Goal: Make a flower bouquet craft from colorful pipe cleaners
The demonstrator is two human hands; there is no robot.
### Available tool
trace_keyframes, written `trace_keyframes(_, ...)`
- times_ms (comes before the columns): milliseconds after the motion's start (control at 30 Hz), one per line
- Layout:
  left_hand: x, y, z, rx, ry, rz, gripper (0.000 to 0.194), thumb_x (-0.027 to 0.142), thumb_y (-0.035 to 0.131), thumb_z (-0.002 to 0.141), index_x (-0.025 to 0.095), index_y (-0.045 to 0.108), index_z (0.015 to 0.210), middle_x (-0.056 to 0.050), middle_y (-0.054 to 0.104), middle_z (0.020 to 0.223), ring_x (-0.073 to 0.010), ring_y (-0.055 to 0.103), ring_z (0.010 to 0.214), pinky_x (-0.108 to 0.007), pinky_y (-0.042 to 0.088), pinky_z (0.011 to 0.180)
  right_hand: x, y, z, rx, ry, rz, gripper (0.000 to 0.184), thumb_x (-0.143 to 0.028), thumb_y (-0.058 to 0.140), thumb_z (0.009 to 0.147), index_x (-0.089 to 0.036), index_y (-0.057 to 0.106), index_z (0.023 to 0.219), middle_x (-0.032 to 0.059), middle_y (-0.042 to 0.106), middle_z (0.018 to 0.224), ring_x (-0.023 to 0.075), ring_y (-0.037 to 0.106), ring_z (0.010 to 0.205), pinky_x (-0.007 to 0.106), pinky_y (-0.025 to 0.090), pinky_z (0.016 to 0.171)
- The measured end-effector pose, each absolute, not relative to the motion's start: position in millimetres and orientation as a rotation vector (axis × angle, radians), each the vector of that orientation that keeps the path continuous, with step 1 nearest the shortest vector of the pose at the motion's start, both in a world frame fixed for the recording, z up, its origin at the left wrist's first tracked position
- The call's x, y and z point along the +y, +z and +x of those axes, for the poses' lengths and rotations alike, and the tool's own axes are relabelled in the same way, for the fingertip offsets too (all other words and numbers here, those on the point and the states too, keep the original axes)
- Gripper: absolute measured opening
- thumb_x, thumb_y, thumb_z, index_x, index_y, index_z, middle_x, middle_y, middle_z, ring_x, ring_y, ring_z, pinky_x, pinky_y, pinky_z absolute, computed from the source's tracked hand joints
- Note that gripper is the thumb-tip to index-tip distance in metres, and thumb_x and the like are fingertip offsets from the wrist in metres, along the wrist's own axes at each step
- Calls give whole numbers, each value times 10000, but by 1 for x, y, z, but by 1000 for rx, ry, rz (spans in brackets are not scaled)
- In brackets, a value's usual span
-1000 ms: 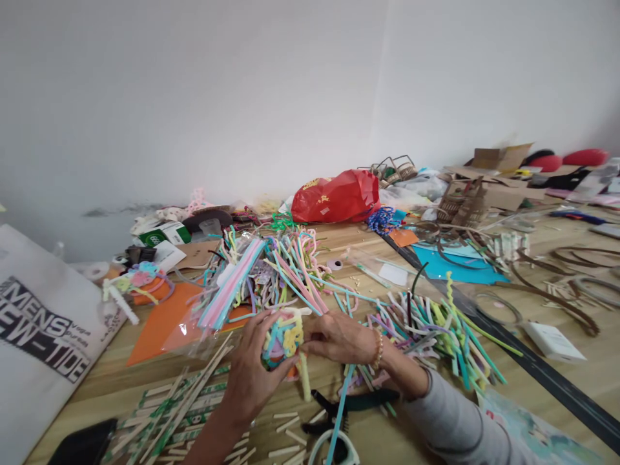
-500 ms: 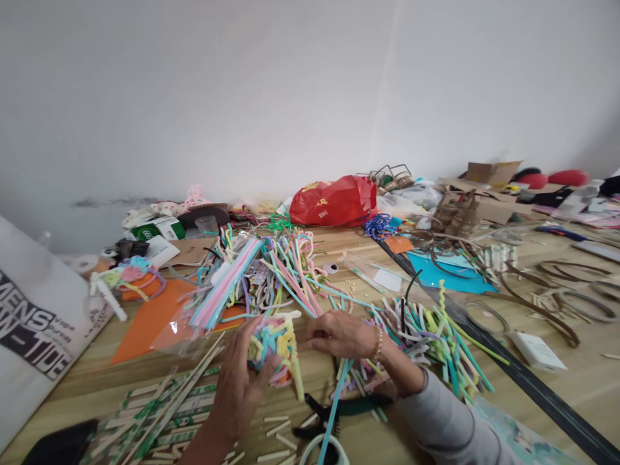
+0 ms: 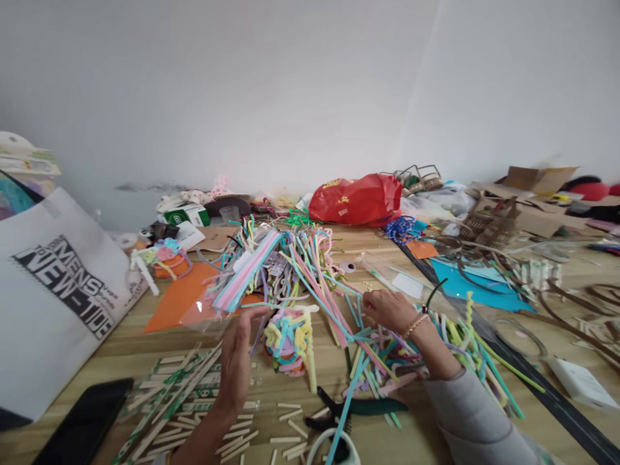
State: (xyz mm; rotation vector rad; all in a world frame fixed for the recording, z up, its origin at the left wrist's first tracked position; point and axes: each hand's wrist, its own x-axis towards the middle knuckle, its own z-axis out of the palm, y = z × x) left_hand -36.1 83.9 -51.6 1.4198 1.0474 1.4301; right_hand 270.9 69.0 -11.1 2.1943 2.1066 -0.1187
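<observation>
Seen from the head-worn camera, a person's left hand (image 3: 236,365) is standing open, fingers spread, just beside a wad of twisted pastel pipe cleaners (image 3: 289,340) lying on a wooden table (image 3: 334,387), while the right hand (image 3: 390,310), right of the wad, is drawing its fingertips together by thin strands (image 3: 361,303), the grip unclear. The wad is looking light, soft and springy, likely best taken by its dense middle, not its loose yellow stem (image 3: 311,368). Green-handled pliers (image 3: 372,405) are lying below the wad, with a heap of loose pipe cleaners (image 3: 295,271) rising behind it.
</observation>
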Motion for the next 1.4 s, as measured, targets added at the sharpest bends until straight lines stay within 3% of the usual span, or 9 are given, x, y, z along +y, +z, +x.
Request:
trace_keyframes(167,85,-52,-38,995,1427,1454,409,446,385,956,176,691,932,-84,684,1086,-249,585,1106,-407,388,1047,75,-23,274,2132,-179,2147,170,-192,523,863,-177,681,924,101,692,957,224,665,906,269,402,705)
trace_keyframes(333,85,-48,-37,1001,1407,1466,385,452,430,936,176,692,879,-80,676,1083,-251,591,1086,-385,424,1007,81,-38,273,2162,-207,2124,225,-112,514,845,-178,660,1004,95,652,1071,200,654,928,262,386,721)
trace_keyframes(733,88,-50,-39,1066,1428,1452,435,522,468,887,176,720,806,-86,720,998,-273,635,1023,-385,499,921,77,-24,269,2245,-177,2119,183,-138,465,888,-171,638,936,79,689,924,193,638,884,261,347,692)
trace_keyframes(933,86,-48,-38,1076,1439,1476,399,467,441,920,184,698,805,-69,696,1010,-243,623,1010,-351,467,927,72,-10,273,2345,-109,2144,193,-182,420,936,-197,611,959,56,692,918,190,641,864,260,326,656)
trace_keyframes(1200,84,-46,-37,1072,1456,1469,426,485,432,918,184,706,789,-66,706,978,-242,623,1008,-349,455,936,68,-3,281,2333,22,2276,220,-230,341,966,-195,558,969,50,661,736,198,611,664,277,252,556)
trace_keyframes(1400,85,-47,-37,1075,1465,1457,406,475,442,917,192,705,794,-67,698,986,-246,625,1003,-365,460,938,57,15,280,2351,115,2377,209,-234,319,976,-207,523,1012,48,678,799,193,624,747,268,294,590)
